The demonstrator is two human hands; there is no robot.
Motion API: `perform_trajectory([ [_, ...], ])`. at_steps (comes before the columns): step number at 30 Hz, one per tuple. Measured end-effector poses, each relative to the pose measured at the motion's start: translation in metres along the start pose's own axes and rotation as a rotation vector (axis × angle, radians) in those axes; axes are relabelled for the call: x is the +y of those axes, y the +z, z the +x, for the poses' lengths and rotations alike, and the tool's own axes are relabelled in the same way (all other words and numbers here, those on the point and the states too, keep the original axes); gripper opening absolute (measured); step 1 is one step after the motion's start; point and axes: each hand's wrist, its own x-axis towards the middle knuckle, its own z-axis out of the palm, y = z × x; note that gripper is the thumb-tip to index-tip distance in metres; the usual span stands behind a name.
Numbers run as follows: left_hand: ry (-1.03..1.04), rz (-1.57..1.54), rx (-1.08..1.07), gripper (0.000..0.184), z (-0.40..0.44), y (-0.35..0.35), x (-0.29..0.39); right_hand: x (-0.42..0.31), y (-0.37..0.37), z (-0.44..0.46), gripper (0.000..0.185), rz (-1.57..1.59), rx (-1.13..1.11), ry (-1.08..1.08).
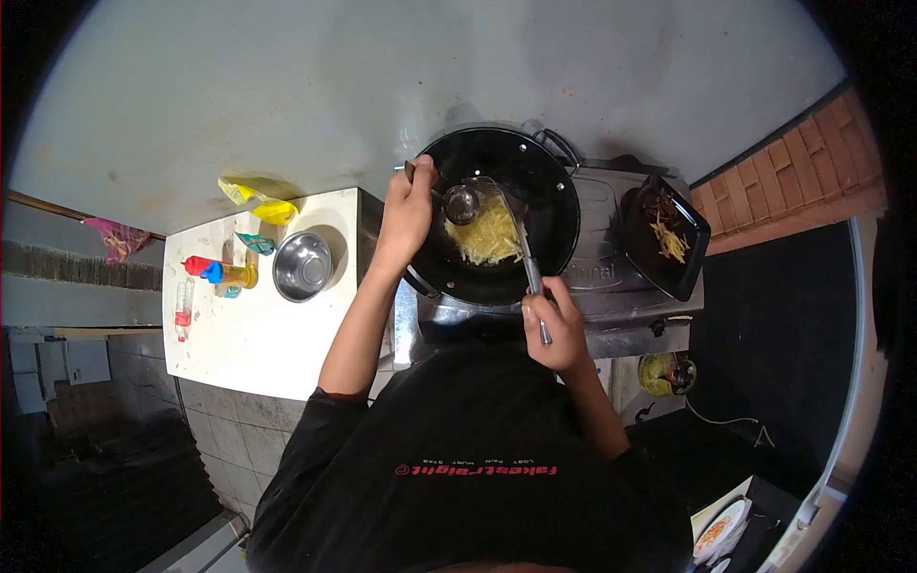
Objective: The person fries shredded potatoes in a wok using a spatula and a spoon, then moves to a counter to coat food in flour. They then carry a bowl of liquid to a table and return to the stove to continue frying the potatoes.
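A black wok (552, 224) sits on the stove with pale yellow shredded strips (492, 234), which look like potato, in it. My left hand (409, 212) is closed around the handle of a metal ladle (460, 204) at the wok's left side. The ladle's round bowl is over the strips. My right hand (559, 329), at the wok's near edge, grips the handle of a spatula (532, 275). Its blade reaches down among the strips, and its far end is partly hard to make out.
Right of the wok, a black tray (683, 272) holds pale and dark strips. On the white counter (248, 349) at left stand a steel bowl (303, 266), a red-capped squeeze bottle (198, 265), a blue-capped oil bottle (234, 275) and a yellow packet (272, 208). A grey wall rises behind.
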Motion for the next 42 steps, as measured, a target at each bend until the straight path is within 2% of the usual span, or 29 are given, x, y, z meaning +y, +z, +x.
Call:
perform_trajectory([
  [8, 0.021, -0.037, 0.0, 0.039, 0.005, 0.003, 0.0, -0.003, 0.002, 0.002, 0.01, 0.016, 0.001, 0.007],
  [10, -0.021, 0.046, 0.021, 0.045, 0.006, 0.005, 0.003, -0.003, 0.002, 0.003, 0.01, 0.009, -0.001, -0.017],
  [14, -0.039, 0.017, -0.012, 0.043, 0.003, 0.007, 0.013, -0.005, 0.004, 0.0, 0.01, 0.009, -0.036, 0.001],
  [16, 0.014, 0.05, -0.014, 0.043, 0.004, 0.008, 0.012, -0.006, 0.004, 0.001, 0.01, 0.012, -0.025, -0.013],
  [20, -0.008, 0.118, -0.037, 0.043, 0.001, 0.005, 0.019, -0.009, 0.003, 0.002, 0.01, 0.035, 0.025, -0.041],
  [29, 0.145, 0.261, -0.025, 0.042, 0.0, -0.001, 0.01, -0.008, -0.002, 0.004, 0.009, 0.014, 0.035, -0.01],
  [31, 0.083, 0.251, -0.01, 0.041, -0.001, -0.003, 0.013, -0.007, -0.003, 0.004, 0.009, 0.013, 0.031, -0.01],
  [35, 0.108, 0.191, -0.006, 0.04, 0.001, -0.007, 0.009, -0.006, -0.001, 0.003, 0.01, 0.002, 0.04, -0.001],
  [37, 0.024, 0.027, -0.044, 0.04, 0.005, -0.008, 0.004, -0.004, -0.001, 0.002, 0.01, 0.006, 0.038, -0.01],
  [42, -0.065, -0.056, -0.091, 0.04, 0.008, -0.009, 0.003, -0.003, 0.0, 0.0, 0.01, 0.011, 0.034, -0.01],
])
